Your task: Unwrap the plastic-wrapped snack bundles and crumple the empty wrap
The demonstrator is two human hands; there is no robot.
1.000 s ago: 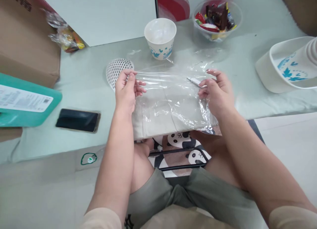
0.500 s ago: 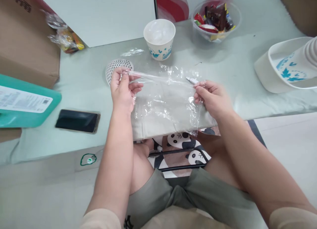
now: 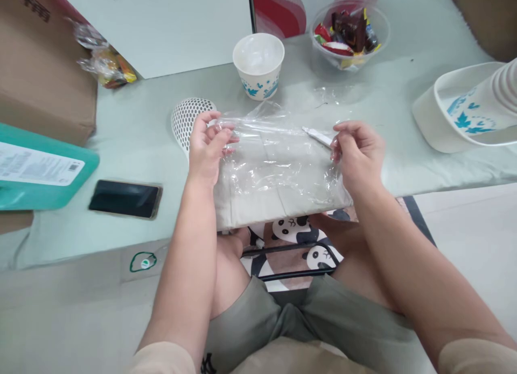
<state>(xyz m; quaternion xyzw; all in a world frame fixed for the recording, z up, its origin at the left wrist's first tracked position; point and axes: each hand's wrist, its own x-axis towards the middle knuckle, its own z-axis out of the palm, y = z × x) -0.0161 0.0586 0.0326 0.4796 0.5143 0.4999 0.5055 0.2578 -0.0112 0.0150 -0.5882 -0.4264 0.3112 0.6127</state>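
Note:
A clear plastic bag [image 3: 278,169] is stretched between my two hands above the table, crinkled and see-through. My left hand [image 3: 208,145] grips its left side, thumb and fingers closed on the film. On the right side, my right hand [image 3: 357,153] pinches the bag's edge between thumb and fingers. A slim white pen-like thing [image 3: 318,135] points out beside my right fingertips; whether it is held or lies on the table I cannot tell. Just behind my left hand lies a white perforated piece [image 3: 188,118], partly covered by that hand.
A paper cup [image 3: 258,75] stands beyond the bag, near a bowl of wrapped sweets [image 3: 349,37]. At right is a white container [image 3: 434,115] with stacked cups. A phone [image 3: 125,199], a green jug [image 3: 60,185] and a cardboard box [image 3: 44,77] are at left.
My right hand has shifted right and slightly up, and my left hand a little right. The bag's upper edge is now looser and more spread, and more of the white pen-like thing shows.

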